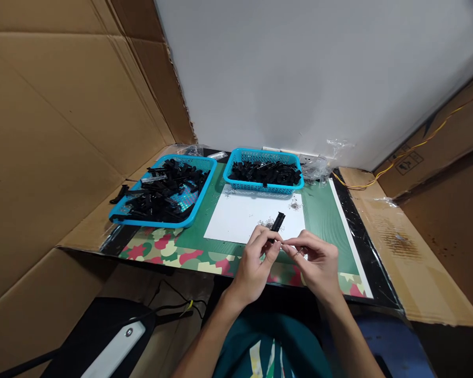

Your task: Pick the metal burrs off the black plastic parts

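Note:
My left hand (259, 256) is closed around a narrow black plastic part (278, 221), which sticks up and away from me past the fingers. Thumb and fingers of my right hand (313, 258) pinch together at the near end of that part; a thin, small piece seems to be between them, too small to name. Both hands meet above the front edge of a white sheet (228, 218). Just behind the black part lies a small pile of tiny wire-like metal pieces (265, 224), with a second little pile (295, 205) farther back on the right.
A blue basket (193, 218) of black plastic parts stands at the left, another blue basket (263, 187) of small black parts at the back. Green matting (323, 210) covers the table. Clear plastic bags (317, 169) and a yellow wire (362, 186) lie at the right, beside cardboard walls (449, 220).

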Demonstrator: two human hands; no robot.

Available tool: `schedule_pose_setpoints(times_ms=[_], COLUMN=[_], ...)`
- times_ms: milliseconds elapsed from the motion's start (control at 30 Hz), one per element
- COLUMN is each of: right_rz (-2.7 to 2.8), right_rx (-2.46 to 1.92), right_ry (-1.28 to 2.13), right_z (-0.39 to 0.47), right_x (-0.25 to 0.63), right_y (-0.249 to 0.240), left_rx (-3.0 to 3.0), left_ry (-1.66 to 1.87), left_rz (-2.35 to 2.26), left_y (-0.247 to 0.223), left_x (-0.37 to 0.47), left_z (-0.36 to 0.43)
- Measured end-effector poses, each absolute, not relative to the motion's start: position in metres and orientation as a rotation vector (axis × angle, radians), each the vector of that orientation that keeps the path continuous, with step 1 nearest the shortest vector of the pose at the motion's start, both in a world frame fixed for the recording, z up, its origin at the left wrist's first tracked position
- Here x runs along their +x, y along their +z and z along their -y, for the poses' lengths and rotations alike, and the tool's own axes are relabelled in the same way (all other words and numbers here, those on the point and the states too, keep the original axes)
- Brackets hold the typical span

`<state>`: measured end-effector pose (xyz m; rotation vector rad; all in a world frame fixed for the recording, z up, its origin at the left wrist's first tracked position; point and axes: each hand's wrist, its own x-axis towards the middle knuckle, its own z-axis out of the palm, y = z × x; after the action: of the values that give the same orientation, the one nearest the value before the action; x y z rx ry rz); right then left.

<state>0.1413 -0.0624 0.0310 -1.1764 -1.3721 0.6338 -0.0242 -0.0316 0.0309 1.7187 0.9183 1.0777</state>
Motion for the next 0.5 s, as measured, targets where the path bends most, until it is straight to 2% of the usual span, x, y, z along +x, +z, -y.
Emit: schedule_pose_setpoints(times_ms=[500], right_rz=[1.369], right_rx=[-1.257], right_ry=[0.595], right_z=[0.0651], right_x=[0.1383], right_y=[0.0302], left_rx=[1.739], left_ry=[1.084], left_rz=[-0.94], left_y=[0.0214], left_x=[-0.0235], left_z=[0.031])
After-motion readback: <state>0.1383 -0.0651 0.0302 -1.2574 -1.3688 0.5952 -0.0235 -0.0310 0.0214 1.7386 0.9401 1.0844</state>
